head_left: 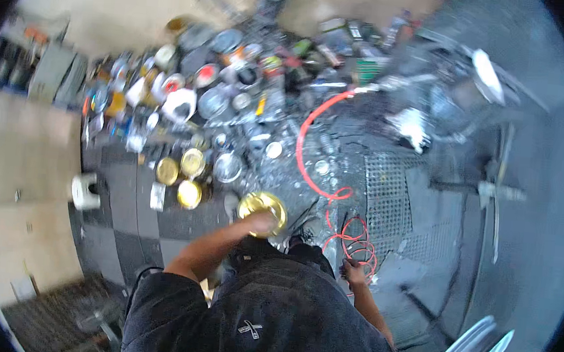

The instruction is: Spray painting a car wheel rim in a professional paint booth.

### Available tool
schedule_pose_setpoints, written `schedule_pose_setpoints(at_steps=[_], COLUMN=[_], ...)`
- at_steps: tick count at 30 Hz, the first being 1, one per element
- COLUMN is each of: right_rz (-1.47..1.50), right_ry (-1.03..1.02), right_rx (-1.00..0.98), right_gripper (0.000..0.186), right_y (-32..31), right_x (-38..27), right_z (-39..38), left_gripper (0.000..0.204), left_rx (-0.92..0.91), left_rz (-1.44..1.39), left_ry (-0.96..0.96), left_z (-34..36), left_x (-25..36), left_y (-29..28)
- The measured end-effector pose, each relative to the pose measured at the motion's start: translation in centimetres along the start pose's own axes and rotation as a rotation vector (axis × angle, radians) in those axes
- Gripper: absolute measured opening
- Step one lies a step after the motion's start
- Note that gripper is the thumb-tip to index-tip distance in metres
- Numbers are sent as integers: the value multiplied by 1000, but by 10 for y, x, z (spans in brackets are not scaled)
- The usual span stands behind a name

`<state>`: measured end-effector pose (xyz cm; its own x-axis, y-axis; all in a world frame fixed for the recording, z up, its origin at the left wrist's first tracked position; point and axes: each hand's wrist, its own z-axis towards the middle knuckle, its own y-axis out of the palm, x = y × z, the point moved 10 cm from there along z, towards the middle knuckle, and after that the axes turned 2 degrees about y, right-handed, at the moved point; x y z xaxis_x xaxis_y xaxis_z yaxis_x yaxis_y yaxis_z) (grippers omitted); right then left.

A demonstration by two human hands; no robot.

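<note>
— Black shirt (263,315) fills the bottom centre of the frame, closest to the lens. Where does the left hand (263,224) go, beyond it?

— Over the round gold tin (261,202) just below the frame's centre, hiding part of its near side. The tin stands close ahead of the body, likely so that a stooping person can reach it

— And the right hand (355,273)?

— Low, right of centre, beside the loose loops of the red hose (301,144)

— Are the fingers closed on anything?

— Both hands are small and blurred, so I cannot tell whether the left ones grasp the tin or hang free, nor whether the right ones grip the hose

— Why does the hose lie so slack?

— Probably to leave spare length: it loops by the right hand, then curves toward the upper middle, left of the perforated mat (388,192)

— What of the three smaller gold tins (193,162)?

— They sit bunched left of centre, perhaps grouped as alike, below the crowded cans and tubs (214,103) in the upper left
</note>
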<state>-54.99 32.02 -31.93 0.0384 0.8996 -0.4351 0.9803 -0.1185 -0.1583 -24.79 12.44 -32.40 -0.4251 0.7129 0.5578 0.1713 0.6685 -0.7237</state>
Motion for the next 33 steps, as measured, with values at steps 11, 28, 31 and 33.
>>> schedule_pose_setpoints(at_steps=[11, 28, 31, 33], right_rz=[1165, 837, 769, 779], right_ry=[-354, -785, -799, -777], right_rx=[347, 748, 783, 882], right_gripper=[69, 50, 52, 54], right_y=[-153, -252, -243, -237], right_x=[-69, -340, -363, -374], right_z=[-94, -297, -313, -330], left_gripper=[39, 43, 41, 40], left_rx=[155, 500, 480, 430], left_rz=[-849, -700, -851, -892], left_ry=[329, 733, 787, 800], left_z=[206, 206, 213, 224], left_x=[333, 378, 357, 348], left_y=[-269, -635, -649, -649])
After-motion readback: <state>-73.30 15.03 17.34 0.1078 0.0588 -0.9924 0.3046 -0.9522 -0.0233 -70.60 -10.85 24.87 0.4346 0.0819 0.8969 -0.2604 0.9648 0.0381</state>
